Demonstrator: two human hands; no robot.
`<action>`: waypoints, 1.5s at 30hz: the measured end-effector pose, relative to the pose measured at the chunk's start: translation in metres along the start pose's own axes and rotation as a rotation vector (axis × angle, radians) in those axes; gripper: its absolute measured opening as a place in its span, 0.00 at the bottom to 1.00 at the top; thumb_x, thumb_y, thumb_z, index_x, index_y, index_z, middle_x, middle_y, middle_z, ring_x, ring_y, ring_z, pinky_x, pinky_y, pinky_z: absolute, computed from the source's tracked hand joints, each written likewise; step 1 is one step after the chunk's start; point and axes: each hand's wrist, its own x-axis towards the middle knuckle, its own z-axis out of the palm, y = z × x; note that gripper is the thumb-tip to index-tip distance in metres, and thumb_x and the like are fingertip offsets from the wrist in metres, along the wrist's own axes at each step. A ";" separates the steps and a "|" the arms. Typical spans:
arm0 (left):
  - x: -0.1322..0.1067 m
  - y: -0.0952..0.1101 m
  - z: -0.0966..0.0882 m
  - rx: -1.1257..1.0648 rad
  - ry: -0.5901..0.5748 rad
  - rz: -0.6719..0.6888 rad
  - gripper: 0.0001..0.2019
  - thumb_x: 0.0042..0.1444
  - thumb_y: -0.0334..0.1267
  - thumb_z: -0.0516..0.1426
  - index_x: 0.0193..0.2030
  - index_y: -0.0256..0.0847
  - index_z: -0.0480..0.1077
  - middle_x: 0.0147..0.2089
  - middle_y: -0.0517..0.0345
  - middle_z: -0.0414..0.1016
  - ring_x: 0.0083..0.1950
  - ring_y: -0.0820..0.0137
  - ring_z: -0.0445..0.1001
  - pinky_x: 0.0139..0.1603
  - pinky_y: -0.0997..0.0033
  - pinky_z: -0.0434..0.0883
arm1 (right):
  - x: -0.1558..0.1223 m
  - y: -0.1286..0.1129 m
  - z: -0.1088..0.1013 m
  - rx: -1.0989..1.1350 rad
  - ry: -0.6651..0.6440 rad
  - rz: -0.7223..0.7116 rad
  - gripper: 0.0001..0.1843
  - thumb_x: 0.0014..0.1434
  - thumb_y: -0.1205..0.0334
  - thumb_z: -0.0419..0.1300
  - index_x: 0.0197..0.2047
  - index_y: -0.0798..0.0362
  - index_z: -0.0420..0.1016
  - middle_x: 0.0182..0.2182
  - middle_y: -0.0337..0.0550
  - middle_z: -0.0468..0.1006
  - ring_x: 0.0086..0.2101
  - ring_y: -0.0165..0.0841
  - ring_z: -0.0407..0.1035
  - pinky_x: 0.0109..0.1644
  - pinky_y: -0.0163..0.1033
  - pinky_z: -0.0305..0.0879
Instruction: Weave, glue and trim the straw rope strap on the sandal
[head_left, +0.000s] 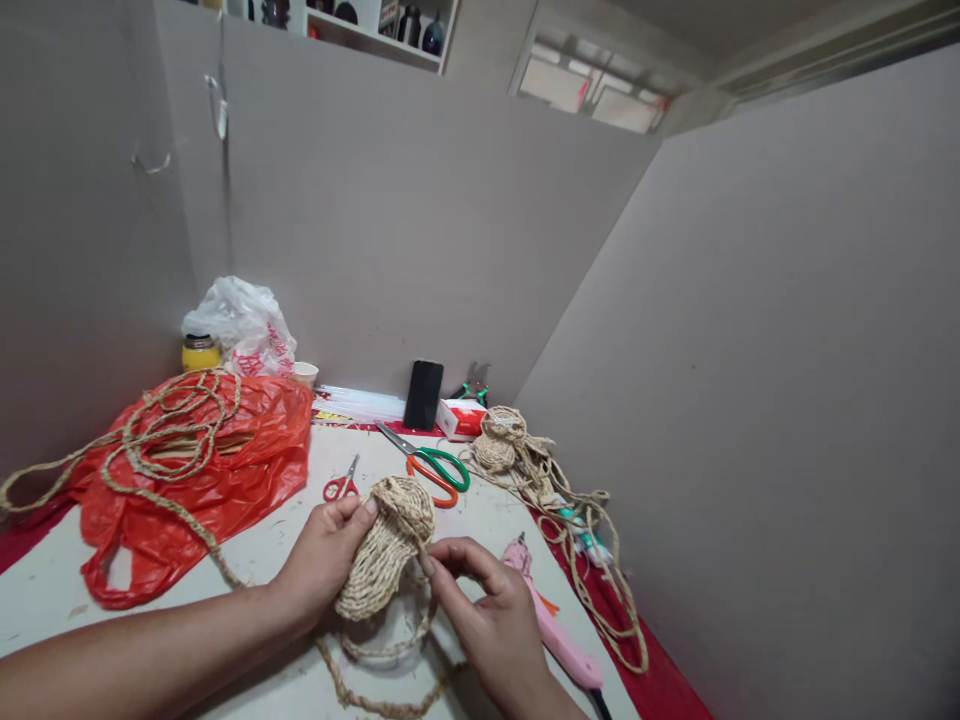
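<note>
Left hand (326,560) and right hand (495,620) pinch a flat, tan, oval piece of woven straw (379,565) over the white desk (337,440).
The left hand grips its upper left edge; the right thumb and finger squeeze the thin, tan, braided straw cord (386,652) at its right side. If that pinch slips, the rows might come loose. The cord hangs in a loop below, so it could snag or twist. A long pink plastic glue gun (561,640) lies near the right hand; if hot, it could burn skin. The crinkly, whitish plastic bag (244,325) has red writing, but it is too blurry to read.
</note>
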 end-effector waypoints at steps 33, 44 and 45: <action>0.003 -0.012 -0.008 0.028 -0.066 0.100 0.21 0.54 0.54 0.59 0.38 0.34 0.75 0.30 0.55 0.77 0.29 0.72 0.71 0.32 0.75 0.68 | 0.013 0.003 -0.001 0.554 -0.255 0.342 0.19 0.50 0.56 0.69 0.43 0.51 0.72 0.36 0.42 0.78 0.36 0.34 0.71 0.43 0.38 0.65; -0.001 -0.007 -0.008 0.312 -0.062 0.257 0.17 0.59 0.49 0.55 0.30 0.35 0.71 0.26 0.60 0.70 0.29 0.73 0.65 0.30 0.77 0.64 | 0.018 -0.007 -0.026 0.336 -0.104 0.262 0.26 0.51 0.49 0.67 0.51 0.52 0.74 0.46 0.51 0.78 0.45 0.42 0.71 0.48 0.46 0.69; -0.002 -0.007 -0.008 0.373 -0.047 0.289 0.17 0.59 0.48 0.54 0.28 0.35 0.71 0.26 0.61 0.69 0.29 0.73 0.64 0.30 0.77 0.63 | 0.017 -0.006 -0.027 0.299 -0.040 0.258 0.26 0.52 0.48 0.66 0.51 0.51 0.74 0.48 0.52 0.77 0.46 0.43 0.71 0.48 0.47 0.69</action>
